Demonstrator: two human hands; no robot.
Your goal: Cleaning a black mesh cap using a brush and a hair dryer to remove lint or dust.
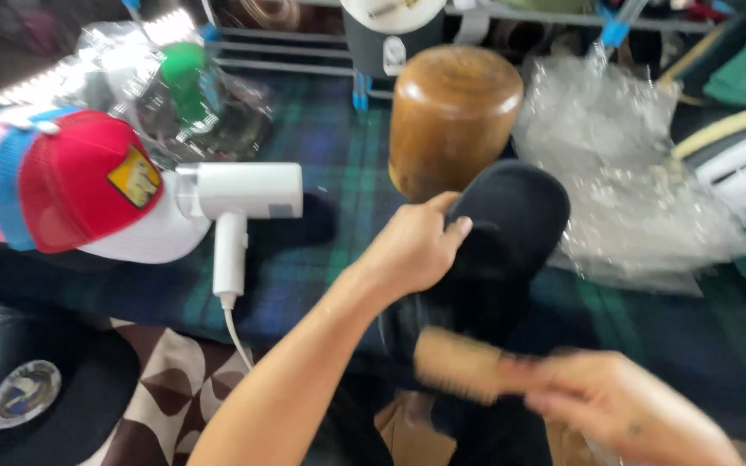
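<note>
Left hand: the left hand (412,250) is seen closed on the dark fabric cap (502,233), thumb and fingers curled over its near edge; the cap is steadied by it.
Right hand: the right hand (623,410) is wrapped round the handle of the pale wooden brush (459,367); hand and brush are blurred.
Cap, position: the cap is held low in the middle of the view, just in front of the rounded brown wooden hat block (452,116) and above the dark green plaid cloth (338,155) that covers the work surface.
Cap, direction: its long axis is judged to run from the lower left up to the upper right, the rounded end pointing away towards the crumpled clear plastic wrap (632,173); which end carries the brim cannot be told.
Brush, direction: the brush lies nearly level, head to the left, handle to the right, across the lower part of the cap.
Step in hand: brushing of the cap's surface is judged to be under way, the blur suggesting a stroke.
Next move: a firm hold by the left hand and light, even strokes along the fabric would be called for; the cap would need turning for unbrushed parts to be reached.
Surroundings: a white handheld dryer-like appliance (239,203) with a cord lies to the left, beside a red and white mesh cap (88,185).
</note>
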